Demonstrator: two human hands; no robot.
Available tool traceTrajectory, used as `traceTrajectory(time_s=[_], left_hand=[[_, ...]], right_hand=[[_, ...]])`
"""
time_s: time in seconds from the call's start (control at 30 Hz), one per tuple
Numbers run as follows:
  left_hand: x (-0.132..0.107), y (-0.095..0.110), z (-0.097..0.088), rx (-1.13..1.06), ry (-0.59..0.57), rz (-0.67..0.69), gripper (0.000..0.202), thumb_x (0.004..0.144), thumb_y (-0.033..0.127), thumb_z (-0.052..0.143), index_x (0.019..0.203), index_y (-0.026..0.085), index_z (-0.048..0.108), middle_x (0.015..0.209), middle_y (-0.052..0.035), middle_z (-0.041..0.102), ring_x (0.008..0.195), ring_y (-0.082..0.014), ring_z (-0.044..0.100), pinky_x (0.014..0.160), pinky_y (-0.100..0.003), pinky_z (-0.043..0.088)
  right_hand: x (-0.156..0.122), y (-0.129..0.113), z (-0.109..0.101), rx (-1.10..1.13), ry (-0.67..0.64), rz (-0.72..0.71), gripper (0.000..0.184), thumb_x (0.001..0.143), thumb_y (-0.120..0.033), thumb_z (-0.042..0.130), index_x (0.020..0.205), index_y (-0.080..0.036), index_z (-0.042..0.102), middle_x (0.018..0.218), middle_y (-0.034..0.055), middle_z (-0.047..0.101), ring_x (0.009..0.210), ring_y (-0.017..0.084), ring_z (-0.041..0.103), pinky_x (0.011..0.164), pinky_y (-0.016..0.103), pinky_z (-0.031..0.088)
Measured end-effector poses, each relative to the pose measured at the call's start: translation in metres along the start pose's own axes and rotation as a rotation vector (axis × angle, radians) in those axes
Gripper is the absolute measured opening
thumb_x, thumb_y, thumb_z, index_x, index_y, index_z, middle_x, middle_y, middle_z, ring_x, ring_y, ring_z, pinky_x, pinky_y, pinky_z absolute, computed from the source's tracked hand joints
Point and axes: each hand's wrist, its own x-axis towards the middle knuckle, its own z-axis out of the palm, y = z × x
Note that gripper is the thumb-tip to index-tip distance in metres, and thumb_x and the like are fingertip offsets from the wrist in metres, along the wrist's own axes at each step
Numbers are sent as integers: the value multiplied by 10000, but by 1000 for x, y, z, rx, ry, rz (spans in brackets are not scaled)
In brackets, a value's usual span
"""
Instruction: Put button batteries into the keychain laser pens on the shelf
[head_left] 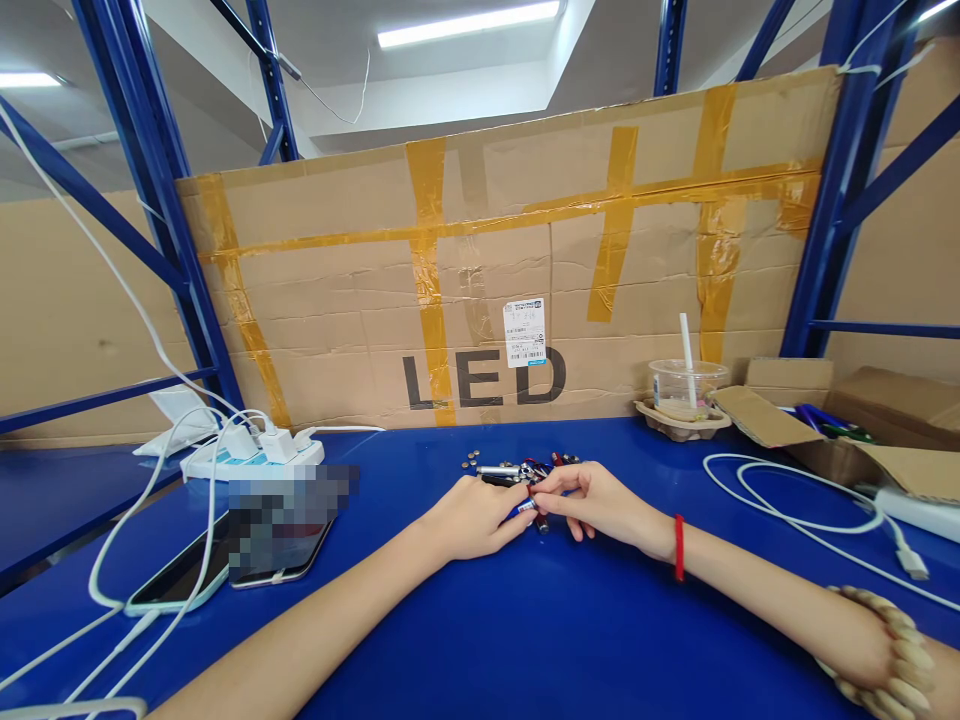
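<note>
My left hand [474, 518] and my right hand [596, 502] meet at the middle of the blue table [480, 620], fingers closed together on a small blue cylindrical part [527, 507]. Just beyond them lies a heap of small metal tubes and dark parts [525, 468], with several tiny round button cells [471, 461] scattered at its left. A red band [679, 547] circles my right wrist, and a beaded bracelet [889, 655] sits further up that arm.
Two phones [225, 565] lie at the left beside a white power strip [251, 452] with chargers and cables. A taped cardboard sheet marked LED [495, 290] stands behind. A plastic cup with a straw [686, 385], an open carton [840, 420] and a white cable [802, 500] are at the right.
</note>
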Motion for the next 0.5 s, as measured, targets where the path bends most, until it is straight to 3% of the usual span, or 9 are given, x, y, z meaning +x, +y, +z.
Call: traceTrajectory(time_s=[0.5], left_hand=[[1,1,-1,-1,-4,-2,291,888,343,277,896,158,501,774,-20,596,617,-122,538,511,-215,355]], right_hand=[[1,3,-1,12,-7,7,390,682,-461,592,834,-102,600,707,61,625,399,50,500,334,142,303]])
